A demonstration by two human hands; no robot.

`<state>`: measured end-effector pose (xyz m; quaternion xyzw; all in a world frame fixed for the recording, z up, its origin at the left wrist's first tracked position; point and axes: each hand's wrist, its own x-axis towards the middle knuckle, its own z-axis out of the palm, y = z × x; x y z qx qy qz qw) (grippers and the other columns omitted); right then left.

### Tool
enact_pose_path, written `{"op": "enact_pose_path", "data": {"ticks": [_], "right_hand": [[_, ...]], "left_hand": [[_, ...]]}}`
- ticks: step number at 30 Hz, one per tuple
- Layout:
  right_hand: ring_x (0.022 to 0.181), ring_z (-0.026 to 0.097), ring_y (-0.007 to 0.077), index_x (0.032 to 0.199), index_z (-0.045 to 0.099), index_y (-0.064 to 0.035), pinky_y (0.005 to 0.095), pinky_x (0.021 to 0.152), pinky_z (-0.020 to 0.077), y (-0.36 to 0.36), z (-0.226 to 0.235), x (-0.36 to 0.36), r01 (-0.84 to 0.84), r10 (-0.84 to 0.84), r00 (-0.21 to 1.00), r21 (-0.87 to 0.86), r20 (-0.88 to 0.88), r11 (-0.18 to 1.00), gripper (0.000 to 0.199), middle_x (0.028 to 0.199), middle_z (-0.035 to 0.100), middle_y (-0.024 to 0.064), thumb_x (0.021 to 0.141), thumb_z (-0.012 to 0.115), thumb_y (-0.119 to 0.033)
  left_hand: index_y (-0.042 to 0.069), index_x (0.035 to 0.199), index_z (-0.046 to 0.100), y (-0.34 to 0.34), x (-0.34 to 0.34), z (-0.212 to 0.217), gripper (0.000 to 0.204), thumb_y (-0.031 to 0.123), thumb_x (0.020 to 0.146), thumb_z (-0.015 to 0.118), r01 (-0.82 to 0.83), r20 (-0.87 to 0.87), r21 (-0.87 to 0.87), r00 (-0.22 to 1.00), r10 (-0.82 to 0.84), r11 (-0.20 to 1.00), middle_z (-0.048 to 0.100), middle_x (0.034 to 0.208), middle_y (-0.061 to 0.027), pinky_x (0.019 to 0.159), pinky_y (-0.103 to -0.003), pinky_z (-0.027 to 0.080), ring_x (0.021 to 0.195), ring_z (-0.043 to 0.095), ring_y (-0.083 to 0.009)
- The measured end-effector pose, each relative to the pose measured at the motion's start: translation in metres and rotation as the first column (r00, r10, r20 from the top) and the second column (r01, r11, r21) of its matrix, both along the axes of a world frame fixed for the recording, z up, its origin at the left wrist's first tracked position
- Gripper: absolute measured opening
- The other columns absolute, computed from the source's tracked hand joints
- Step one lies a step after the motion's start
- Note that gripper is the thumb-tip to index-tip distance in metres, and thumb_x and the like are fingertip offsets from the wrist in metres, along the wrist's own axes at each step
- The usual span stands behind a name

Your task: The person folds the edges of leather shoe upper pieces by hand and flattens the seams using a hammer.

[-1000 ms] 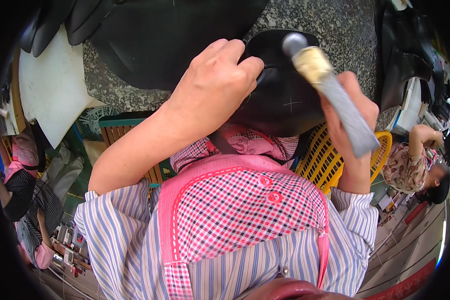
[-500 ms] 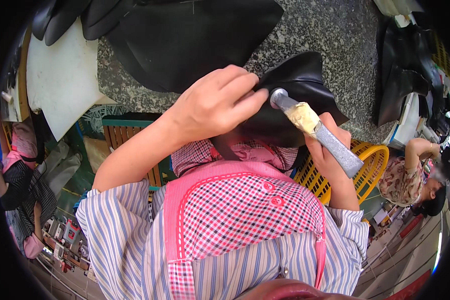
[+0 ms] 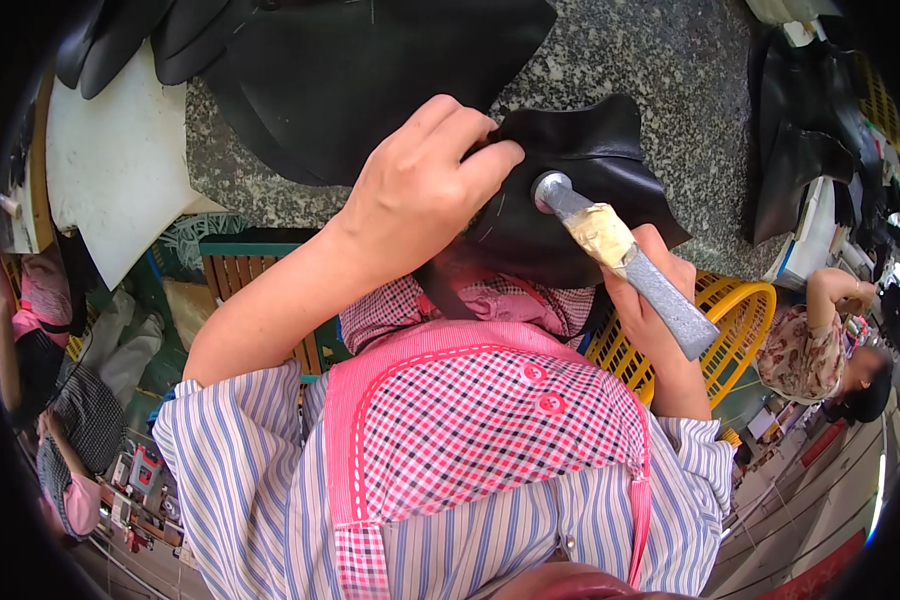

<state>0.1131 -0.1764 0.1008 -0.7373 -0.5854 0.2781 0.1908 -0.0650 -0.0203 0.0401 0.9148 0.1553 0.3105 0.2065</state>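
Note:
A black leather piece (image 3: 590, 140) with a seam across it lies at the near edge of the speckled stone slab (image 3: 660, 60), partly hanging toward my lap. My left hand (image 3: 415, 185) pinches its left edge between thumb and fingers. In my right hand (image 3: 655, 295) is a metal hammer (image 3: 670, 305) with a round face and yellowish tape wrapped round its middle. The hammer's round face is against or just above the leather, right of my left fingers; I cannot tell which. Some of my right fingers are hidden behind the hammer.
Larger black leather sheets (image 3: 370, 80) cover the slab's far left, beside a white board (image 3: 120, 160). More black pieces (image 3: 805, 140) hang at the right. A yellow plastic basket (image 3: 735, 320) stands beside my right forearm. Other people sit at left (image 3: 65, 430) and right (image 3: 820, 350).
My left hand has shifted slightly up and left with the leather edge, which now lies flatter. The hammer has moved only a little. The person at left has changed posture.

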Motion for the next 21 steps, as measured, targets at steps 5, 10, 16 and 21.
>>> {"op": "enact_pose_path", "data": {"ticks": [5,10,16,21], "right_hand": [[0.06,0.059,0.0191,0.088,0.055,0.0026,0.0278,0.055,0.0425,0.019,0.028,0.008,0.031,-0.032,0.996,0.021,0.084,0.999,0.014,0.07,0.058,0.0111,0.082,0.06,-0.009],[0.055,0.062,0.0244,0.083,0.053,-0.0044,0.0308,0.051,0.0459,0.031,0.014,0.002,0.055,-0.095,0.993,0.422,0.074,0.905,0.018,0.064,0.058,0.0128,0.075,0.065,-0.015],[0.065,0.06,0.0124,0.098,0.058,0.0029,0.0252,0.058,0.045,0.042,0.015,0.014,0.069,-0.088,0.991,0.176,0.104,0.982,0.015,0.072,0.061,0.0092,0.084,0.056,-0.002],[0.055,0.056,0.0131,0.09,0.057,-0.0008,0.0263,0.052,0.0428,0.04,0.008,0.01,-0.064,0.066,0.991,-0.021,0.118,0.998,0.01,0.064,0.054,0.0097,0.085,0.059,-0.009]], "left_hand": [[0.004,0.085,0.063,0.003,0.005,0.011,0.019,0.001,0.066,0.065,-0.055,-0.147,-0.194,0.989,0.027,0.979,0.052,0.075,-0.0073,0.061,-0.032,0.046,0.07,0.053,-0.0228],[0.004,0.084,0.063,0.001,0.006,0.01,0.018,0.002,0.067,0.065,-0.055,-0.142,-0.202,0.989,0.026,0.978,0.052,0.075,-0.0073,0.062,-0.033,0.047,0.071,0.053,-0.023],[0.004,0.084,0.063,0.001,0.006,0.011,0.018,0.002,0.067,0.065,-0.07,-0.138,-0.204,0.99,0.042,0.977,0.052,0.075,-0.007,0.062,-0.033,0.047,0.071,0.053,-0.023],[0.005,0.083,0.063,0.002,0.006,0.012,0.017,0.002,0.066,0.066,-0.076,-0.134,-0.224,0.99,0.046,0.972,0.052,0.074,-0.0065,0.061,-0.033,0.047,0.07,0.053,-0.023]]}}
